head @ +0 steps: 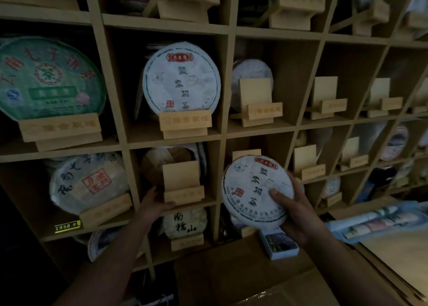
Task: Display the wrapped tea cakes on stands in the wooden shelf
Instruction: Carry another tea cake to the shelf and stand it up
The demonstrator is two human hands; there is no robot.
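Observation:
My right hand (293, 209) grips a round white-wrapped tea cake (253, 187) with black characters, held upright in front of a lower shelf cell. My left hand (154, 205) rests its fingers on the lower left side of an empty wooden stand (183, 183) in the cell to the left, with wrapped cakes stacked behind it. The wooden shelf (225, 129) is a grid of cells. A matching white cake (181, 78) sits on a stand one row up, and a green-wrapped cake (48, 78) stands at the far left.
Empty stands (257, 101) (325, 99) (306, 161) fill the cells to the right. More wrapped cakes (88, 181) (185, 221) sit on stands lower left. A cardboard box (243, 271) lies below my hands, with a small blue box (279, 245) and flat packets (382, 222) at the right.

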